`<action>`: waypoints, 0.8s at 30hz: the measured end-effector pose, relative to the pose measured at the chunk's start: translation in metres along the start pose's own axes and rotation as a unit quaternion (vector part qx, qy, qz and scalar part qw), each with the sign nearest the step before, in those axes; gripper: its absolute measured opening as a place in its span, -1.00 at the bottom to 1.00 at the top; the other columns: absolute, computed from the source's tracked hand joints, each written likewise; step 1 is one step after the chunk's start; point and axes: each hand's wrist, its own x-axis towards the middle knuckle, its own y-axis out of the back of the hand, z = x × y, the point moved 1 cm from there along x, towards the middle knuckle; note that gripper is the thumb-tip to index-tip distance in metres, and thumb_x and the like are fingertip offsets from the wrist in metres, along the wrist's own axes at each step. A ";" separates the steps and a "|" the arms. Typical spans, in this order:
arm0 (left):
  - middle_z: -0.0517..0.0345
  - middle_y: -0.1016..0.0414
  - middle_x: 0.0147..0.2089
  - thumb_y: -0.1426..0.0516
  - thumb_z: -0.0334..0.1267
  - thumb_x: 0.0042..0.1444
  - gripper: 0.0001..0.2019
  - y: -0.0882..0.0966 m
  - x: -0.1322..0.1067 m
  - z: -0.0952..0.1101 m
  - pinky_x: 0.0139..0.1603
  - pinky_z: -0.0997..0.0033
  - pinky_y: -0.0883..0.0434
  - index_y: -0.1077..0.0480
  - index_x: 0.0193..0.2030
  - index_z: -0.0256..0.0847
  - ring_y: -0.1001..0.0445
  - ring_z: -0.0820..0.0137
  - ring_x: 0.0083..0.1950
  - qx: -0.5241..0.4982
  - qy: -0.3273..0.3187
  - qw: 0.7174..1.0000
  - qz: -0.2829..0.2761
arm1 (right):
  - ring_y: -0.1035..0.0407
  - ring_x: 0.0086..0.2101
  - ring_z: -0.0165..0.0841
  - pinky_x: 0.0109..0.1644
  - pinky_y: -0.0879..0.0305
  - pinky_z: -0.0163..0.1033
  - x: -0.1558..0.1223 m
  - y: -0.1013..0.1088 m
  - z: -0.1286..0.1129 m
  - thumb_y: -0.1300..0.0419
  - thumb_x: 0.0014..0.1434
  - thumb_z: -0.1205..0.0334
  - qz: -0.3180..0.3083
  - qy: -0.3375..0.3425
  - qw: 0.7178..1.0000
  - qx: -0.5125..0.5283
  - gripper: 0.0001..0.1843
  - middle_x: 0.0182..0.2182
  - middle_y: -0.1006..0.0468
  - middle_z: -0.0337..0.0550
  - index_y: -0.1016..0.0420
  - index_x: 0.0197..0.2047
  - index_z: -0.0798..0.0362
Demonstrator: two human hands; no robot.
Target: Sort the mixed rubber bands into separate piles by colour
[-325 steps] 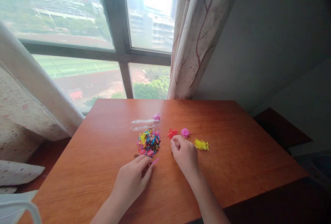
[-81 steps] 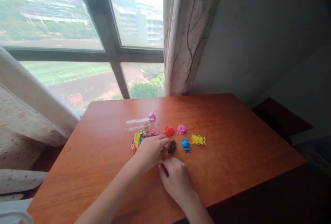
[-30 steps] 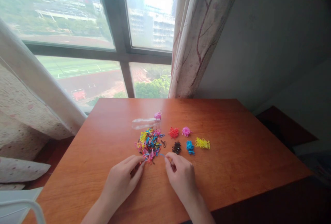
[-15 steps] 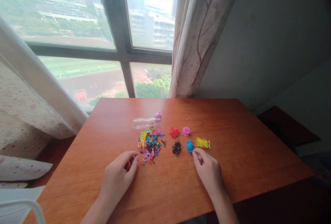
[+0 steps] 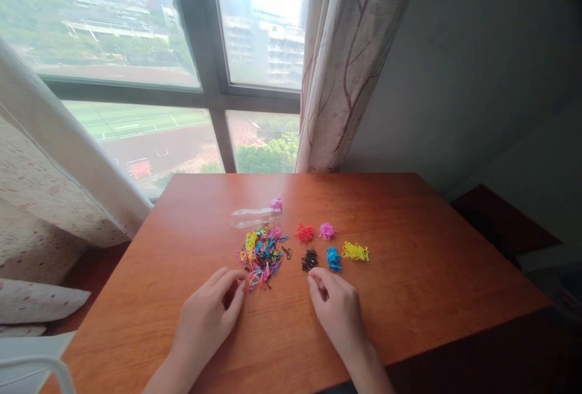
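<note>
A mixed heap of small coloured rubber bands point(image 5: 262, 253) lies mid-table. To its right sit sorted little piles: red point(image 5: 304, 233), pink point(image 5: 326, 231), black point(image 5: 310, 259), blue point(image 5: 334, 258) and yellow point(image 5: 355, 252). My left hand point(image 5: 207, 321) rests on the table with its fingers loosely spread. Its fingertips lie just beside the near edge of the heap and hold nothing. My right hand point(image 5: 339, 312) is curled, thumb against forefinger, right below the black pile. Whether a band is pinched there is too small to see.
A clear plastic bag with a pink closure point(image 5: 254, 216) lies behind the heap. The wooden table point(image 5: 431, 273) stands against a window point(image 5: 136, 48) with curtains point(image 5: 345, 66) on both sides. A white chair edge point(image 5: 31, 367) shows at the lower left.
My right hand has drawn back left from the blue pile to just below the black pile. The left hand has hardly moved. Since the earliest frame, black and blue piles have appeared.
</note>
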 end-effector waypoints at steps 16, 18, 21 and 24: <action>0.27 -0.44 -0.38 -0.04 -0.22 0.25 -0.85 0.007 -0.002 0.001 -0.41 0.55 -0.35 -0.42 -0.27 -0.10 -0.41 0.49 -0.47 -0.007 -0.038 0.999 -0.008 | -0.37 -0.47 -0.42 -0.37 -0.01 -0.31 -0.009 -0.025 -0.035 -0.07 0.23 0.37 -0.085 0.050 0.995 0.001 -0.83 -0.51 -0.48 -0.32 -0.40 -0.37 -0.02; 0.26 -0.45 -0.36 -0.03 -0.23 0.25 -0.85 0.009 0.006 0.007 -0.41 0.55 -0.33 -0.43 -0.24 -0.09 -0.40 0.49 -0.46 -0.001 -0.048 0.999 -0.002 | -0.37 -0.47 -0.42 -0.37 -0.01 -0.31 -0.009 -0.025 -0.035 -0.07 0.23 0.37 -0.087 0.050 0.995 0.000 -0.83 -0.51 -0.48 -0.32 -0.40 -0.36 -0.02; 0.22 -0.48 -0.30 -0.02 -0.24 0.26 -0.84 0.011 0.026 0.023 -0.40 0.56 -0.31 -0.43 -0.25 -0.10 -0.45 0.47 -0.39 0.010 -0.067 0.998 -0.002 | -0.37 -0.46 -0.41 -0.37 0.00 -0.30 -0.008 -0.024 -0.036 -0.06 0.23 0.38 -0.097 0.045 0.994 0.001 -0.83 -0.51 -0.48 -0.32 -0.39 -0.37 -0.02; 0.18 -0.51 -0.23 -0.03 -0.25 0.24 -0.84 0.011 0.054 0.044 -0.38 0.53 -0.31 -0.44 -0.24 -0.10 -0.48 0.44 -0.33 0.032 -0.097 0.994 -0.025 | -0.38 -0.44 -0.40 -0.36 -0.01 -0.31 -0.008 -0.024 -0.036 -0.07 0.20 0.39 -0.105 0.038 0.994 0.003 -0.83 -0.49 -0.49 -0.31 -0.39 -0.38 -0.02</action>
